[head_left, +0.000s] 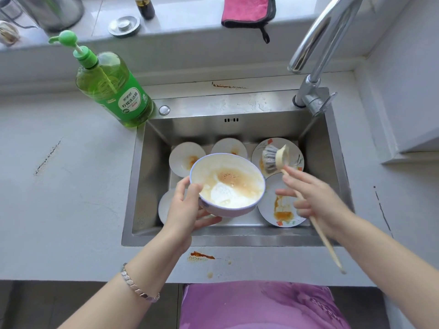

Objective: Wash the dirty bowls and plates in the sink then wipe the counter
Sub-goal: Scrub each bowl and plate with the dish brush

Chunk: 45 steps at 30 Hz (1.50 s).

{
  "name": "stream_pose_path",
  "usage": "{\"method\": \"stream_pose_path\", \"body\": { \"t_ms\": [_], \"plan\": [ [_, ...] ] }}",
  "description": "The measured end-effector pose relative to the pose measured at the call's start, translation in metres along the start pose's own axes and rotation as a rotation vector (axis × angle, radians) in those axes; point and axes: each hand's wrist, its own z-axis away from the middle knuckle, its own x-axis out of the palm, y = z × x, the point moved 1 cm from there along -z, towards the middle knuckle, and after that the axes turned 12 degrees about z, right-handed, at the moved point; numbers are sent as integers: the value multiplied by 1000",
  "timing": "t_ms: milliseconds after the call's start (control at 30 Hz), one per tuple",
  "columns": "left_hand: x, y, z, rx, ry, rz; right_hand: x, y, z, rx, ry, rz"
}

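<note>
We hold the dirty bowl [226,184] above the sink [152,174], toward its front left. The left hand [187,207] grasps it with the thumb over the rim and the fingers beneath the base. The bowl carries brown, foamy residue and tilts slightly toward us.

The right hand [316,200] grasps the wooden handle of the dish brush [273,160] between loosely curled fingers. The brush head sits over the patterned plate [298,151] at the back right corner of the sink, clear of the bowl.

Hazards from this position:

- Bowl slip. The grip relies on one thumb on a wet, probably soapy rim. We judge that brush pressure against the inner wall may twist the bowl free. It would fall onto the stained plate [280,210] and the other dishes directly below, and may chip them.
- Spill. Further tilt toward the front edge may send residue onto the worktop [71,186], where a sauce stain [202,255] already lies.
- Brush control. The loose hold on the handle gives weak leverage, so the head may skid or flick foam.

No water shows at the tap [318,43].
</note>
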Motion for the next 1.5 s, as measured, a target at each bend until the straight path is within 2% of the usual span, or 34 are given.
{"method": "stream_pose_path", "body": {
  "t_ms": [167, 233, 333, 400, 467, 500, 533, 600, 667, 733, 833, 933, 1000, 1133, 1200, 1333, 1500],
  "plan": [
    [13, -9, 3, -69, -95, 55, 18, 13, -8, 228, -189, -311],
    [15, -9, 4, -105, -122, 65, 15, 14, -6, 254, -220, -331],
    [15, -15, -1, -129, -164, -3, 11, 13, -2, 233, -154, -257],
    [11, -19, -7, 65, -121, -368, 9, 14, -2, 220, -93, -208],
    [9, -18, -8, 472, -82, -847, 8, 16, -5, 212, -31, -141],
    [11, -17, -6, 634, -148, -951, 9, 15, -6, 203, -2, -99],
    [15, -18, -3, 679, -264, -1000, 10, 14, -7, 190, 24, -52],
    [24, -24, 2, 619, -475, -1055, 13, 11, -8, 163, 50, 35],
    [29, -28, 7, 675, -533, -1167, 18, 6, -8, 125, 57, 95],
    [27, -29, 5, 692, -484, -1153, 22, 1, -9, 68, 67, 156],
    [24, -28, 2, 586, -405, -1009, 28, -7, -8, 1, 62, 206],
    [17, -20, -6, 369, -280, -594, 31, -10, -9, -60, 24, 211],
    [7, -14, -12, 236, -191, -362, 29, -8, -11, -139, 0, 318],
    [-13, -11, -19, 37, -160, -120, 13, -5, -5, -291, -59, 648],
    [-19, -13, -20, 8, -198, -62, 8, -7, 2, -347, -100, 808],
    [-17, -9, -17, 94, -301, -108, 13, -12, 23, -457, -117, 1164],
    [-10, -3, -11, 160, -370, -199, 3, -22, 9, -431, 20, 1194]
  ]
}}
